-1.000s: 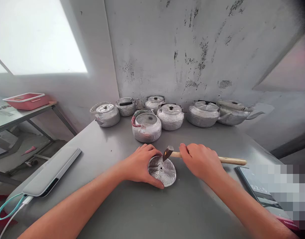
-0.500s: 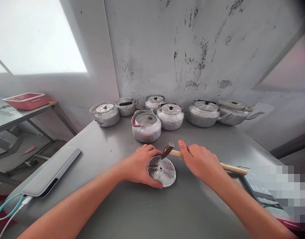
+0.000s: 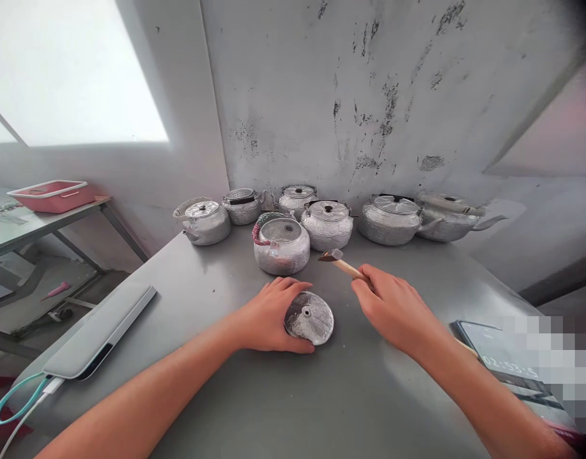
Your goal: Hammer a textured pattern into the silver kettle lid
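A round metal lid (image 3: 316, 322) with a small hole at its centre rests on the grey table, its dented underside up. My left hand (image 3: 278, 315) grips the lid's left rim between thumb and fingers. In my right hand (image 3: 388, 306) is a hammer (image 3: 347, 268) with a wooden handle; its dark head hangs above the table, up and right of the lid and apart from it. Behind the lid stands an open kettle (image 3: 282, 247) with a red and green wrapped handle.
Several dented metal kettles (image 3: 327, 226) line the wall side of the table (image 3: 254, 408). A grey power bank (image 3: 101, 331) with cables lies left, a phone (image 3: 507, 357) right. A pink basket (image 3: 53, 196) sits on a side table.
The hammer head has lifted off the lid, moving up and away, and its handle has tilted. The lid has turned and shifted slightly within my left hand's grip.
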Demonstrator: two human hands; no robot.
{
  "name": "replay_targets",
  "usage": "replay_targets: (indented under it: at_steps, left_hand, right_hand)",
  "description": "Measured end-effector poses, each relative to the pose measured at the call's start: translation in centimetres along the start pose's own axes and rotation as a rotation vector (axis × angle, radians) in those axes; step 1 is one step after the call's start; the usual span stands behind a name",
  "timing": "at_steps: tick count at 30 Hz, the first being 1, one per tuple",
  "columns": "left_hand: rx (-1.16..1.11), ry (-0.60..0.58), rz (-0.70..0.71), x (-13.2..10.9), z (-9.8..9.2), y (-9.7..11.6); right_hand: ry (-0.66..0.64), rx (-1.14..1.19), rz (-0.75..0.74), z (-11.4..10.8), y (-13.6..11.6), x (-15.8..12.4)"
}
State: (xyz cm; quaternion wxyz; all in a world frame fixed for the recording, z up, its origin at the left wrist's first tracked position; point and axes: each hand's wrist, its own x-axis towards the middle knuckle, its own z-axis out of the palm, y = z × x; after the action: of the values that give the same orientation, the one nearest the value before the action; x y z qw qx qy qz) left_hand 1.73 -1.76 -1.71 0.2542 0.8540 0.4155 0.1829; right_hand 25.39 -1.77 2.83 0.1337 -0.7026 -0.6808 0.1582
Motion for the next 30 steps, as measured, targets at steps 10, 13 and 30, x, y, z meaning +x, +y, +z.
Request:
replay_targets:
  at_steps: [10, 13, 30]
  left_hand:
    - [-0.038, -0.007, -0.021, 0.1, -0.4, -0.3]
    - [-0.053, -0.024, -0.007, 0.1, -0.6, -0.3]
    - [-0.171, 0.015, -0.049, 0.1, -0.4, -0.9]
  right_hand:
    - [-0.231, 0.428, -0.112, -0.3, 0.2, -1.2]
    - [-0.213, 0.465, -0.068, -0.2, 0.1, -0.9]
    - [-0.406, 0.682, 0.13, 1.5, -1.6, -7.1]
